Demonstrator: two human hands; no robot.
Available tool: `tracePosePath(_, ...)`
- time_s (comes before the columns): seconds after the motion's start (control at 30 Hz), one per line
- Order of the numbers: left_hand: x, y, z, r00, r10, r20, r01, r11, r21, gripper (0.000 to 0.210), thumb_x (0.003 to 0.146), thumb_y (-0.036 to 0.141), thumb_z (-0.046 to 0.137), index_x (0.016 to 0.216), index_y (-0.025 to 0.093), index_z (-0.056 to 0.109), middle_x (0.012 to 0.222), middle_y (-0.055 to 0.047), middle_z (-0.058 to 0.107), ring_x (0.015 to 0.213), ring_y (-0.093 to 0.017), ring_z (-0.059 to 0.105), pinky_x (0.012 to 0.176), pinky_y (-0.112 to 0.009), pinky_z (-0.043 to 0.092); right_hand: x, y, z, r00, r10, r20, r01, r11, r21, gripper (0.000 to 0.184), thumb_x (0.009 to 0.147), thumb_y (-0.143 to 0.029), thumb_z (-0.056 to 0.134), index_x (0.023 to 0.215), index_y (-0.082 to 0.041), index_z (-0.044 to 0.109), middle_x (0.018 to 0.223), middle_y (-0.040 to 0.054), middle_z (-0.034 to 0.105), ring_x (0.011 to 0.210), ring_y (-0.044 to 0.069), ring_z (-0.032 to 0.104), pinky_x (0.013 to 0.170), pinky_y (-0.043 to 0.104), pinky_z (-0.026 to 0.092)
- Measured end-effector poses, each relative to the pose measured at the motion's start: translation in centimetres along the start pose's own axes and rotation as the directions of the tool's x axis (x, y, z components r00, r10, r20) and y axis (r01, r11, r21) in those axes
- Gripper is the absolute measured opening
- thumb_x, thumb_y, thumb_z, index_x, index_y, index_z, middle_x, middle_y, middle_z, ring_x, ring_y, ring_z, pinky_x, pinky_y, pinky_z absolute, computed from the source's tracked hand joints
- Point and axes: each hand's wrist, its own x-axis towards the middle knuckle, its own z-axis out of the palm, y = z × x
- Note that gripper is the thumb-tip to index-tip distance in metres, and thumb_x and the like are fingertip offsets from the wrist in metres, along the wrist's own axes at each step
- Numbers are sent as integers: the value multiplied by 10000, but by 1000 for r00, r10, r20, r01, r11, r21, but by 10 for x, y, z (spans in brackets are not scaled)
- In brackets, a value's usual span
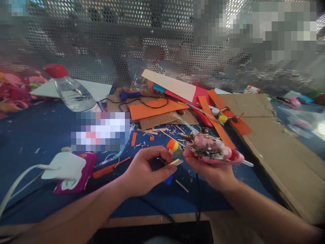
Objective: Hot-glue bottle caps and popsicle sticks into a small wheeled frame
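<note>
Between fingertips of left hand (146,170), wooden sticks (178,162); atop gripping right hand (217,173), glue gun (209,148).

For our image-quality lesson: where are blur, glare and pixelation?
Head view: pink items at the left edge look blurred; head view: glare whitens the plastic at the far right; head view: blocky pixelation covers patches, including one below the bottle.

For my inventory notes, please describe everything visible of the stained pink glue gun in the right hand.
The stained, pink, plastic-looking glue gun lies level in the right hand, above the blue table. Its dark nozzle points leftward; whitish and dark residue coats its middle; a pale stick protrudes from its rear. Its underside is partly hidden.
</note>
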Motion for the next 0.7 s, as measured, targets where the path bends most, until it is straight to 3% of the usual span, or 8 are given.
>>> tracePosePath(0.13, -1, 0, 1, 999, -14, 49, 14, 1000, 2, 156, 838, 243, 763, 791, 147, 651, 801, -40, 651, 726, -135, 595, 679, -270, 492, -3, 0, -1, 997, -67, 39, 68, 997, -31, 145, 838, -267, 806, 979, -284, 776, 927, 36, 749, 838, 246, 715, 754, 387, 608)
tracePosePath(0.3, -1, -1, 1, 995, -56, 77, 59, 998, -36, 172, 846, 258, 768, 802, 153, 639, 751, -19, 643, 636, -102, 550, 591, -235, 450, -5, -5, 3, 998, -62, 7, 63, 998, -11, 116, 819, -203, 806, 889, -267, 739, 861, 20, 742, 741, 207, 707, 642, 328, 607)
tracePosePath(0.53, 0, -1, 0, 990, -95, 102, 106, 989, -106, 193, 849, 275, 779, 813, 154, 634, 745, -14, 628, 642, -103, 536, 592, -243, 431, -2, -7, 5, 995, -88, -43, 87, 996, -28, 86, 851, -259, 798, 853, -242, 713, 844, 22, 730, 742, 188, 701, 654, 313, 605)
tracePosePath(0.7, 1, -1, 0, 986, -109, 129, 127, 982, -141, 200, 845, 255, 781, 782, 154, 621, 760, -14, 615, 674, -111, 534, 625, -260, 426, -1, -4, 3, 995, -99, -9, 98, 992, -80, 43, 873, -267, 774, 887, -260, 735, 881, 19, 741, 788, 201, 701, 727, 344, 606)
